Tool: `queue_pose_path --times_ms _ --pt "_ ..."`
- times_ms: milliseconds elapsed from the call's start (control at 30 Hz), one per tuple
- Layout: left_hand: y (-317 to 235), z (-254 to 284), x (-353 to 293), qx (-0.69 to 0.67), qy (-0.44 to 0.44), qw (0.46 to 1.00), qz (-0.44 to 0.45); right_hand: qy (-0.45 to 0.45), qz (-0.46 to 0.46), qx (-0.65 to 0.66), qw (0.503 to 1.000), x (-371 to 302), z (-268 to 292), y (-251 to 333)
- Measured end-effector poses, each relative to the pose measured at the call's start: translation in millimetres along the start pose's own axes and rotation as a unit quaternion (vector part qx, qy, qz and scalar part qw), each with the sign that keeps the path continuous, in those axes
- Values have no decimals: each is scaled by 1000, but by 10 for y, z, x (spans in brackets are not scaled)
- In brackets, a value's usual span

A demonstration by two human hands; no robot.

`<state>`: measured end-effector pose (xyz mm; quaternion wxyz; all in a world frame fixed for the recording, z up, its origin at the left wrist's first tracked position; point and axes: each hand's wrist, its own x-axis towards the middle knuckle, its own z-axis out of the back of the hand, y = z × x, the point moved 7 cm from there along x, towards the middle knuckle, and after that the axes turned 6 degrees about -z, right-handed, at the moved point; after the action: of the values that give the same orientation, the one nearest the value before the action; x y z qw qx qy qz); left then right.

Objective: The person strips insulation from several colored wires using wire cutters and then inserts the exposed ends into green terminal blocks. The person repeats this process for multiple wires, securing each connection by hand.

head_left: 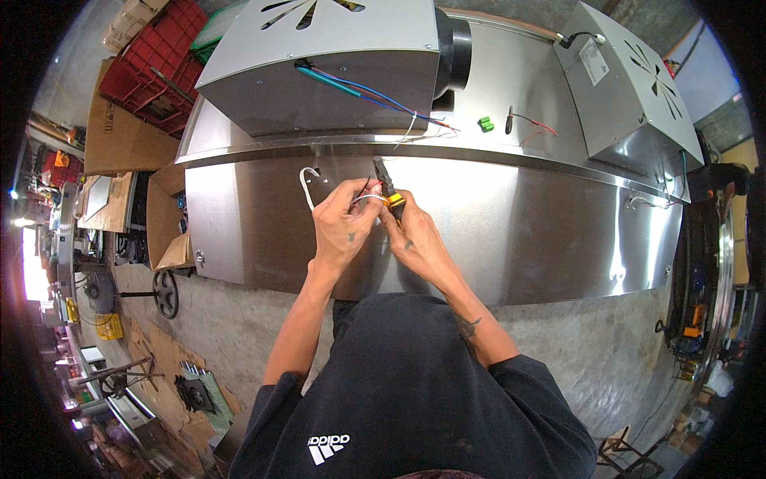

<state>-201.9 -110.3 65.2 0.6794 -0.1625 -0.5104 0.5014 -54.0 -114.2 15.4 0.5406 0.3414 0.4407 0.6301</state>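
Note:
My left hand [345, 222] pinches a white cable [307, 190] close to its end, where thin dark and reddish wires show. The cable loops out of a dark opening in the front of the metal panel [495, 215]. Closed around pliers [384, 177] with yellow and black handles is my right hand [416, 236]. The jaws of the pliers point away from me, right beside the left fingertips and the wire ends. Whether the jaws grip a wire is too small to tell.
Behind the panel stands a grey metal housing [343, 88] with blue and red wires [383, 100] hanging out. A green connector block [486, 124] and a dark-handled screwdriver [509, 120] lie on the steel top. A second housing [630, 88] stands right; cardboard boxes [128, 144] and a red crate [155, 68] are left.

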Motion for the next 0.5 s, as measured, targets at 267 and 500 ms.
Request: queue_pose_path --times_ms 267,500 --pt "-24 -3 19 6 -5 1000 -24 -14 21 -24 999 16 -41 -87" --pt "-6 -12 24 11 0 1000 -24 4 -20 27 999 3 -27 -35"
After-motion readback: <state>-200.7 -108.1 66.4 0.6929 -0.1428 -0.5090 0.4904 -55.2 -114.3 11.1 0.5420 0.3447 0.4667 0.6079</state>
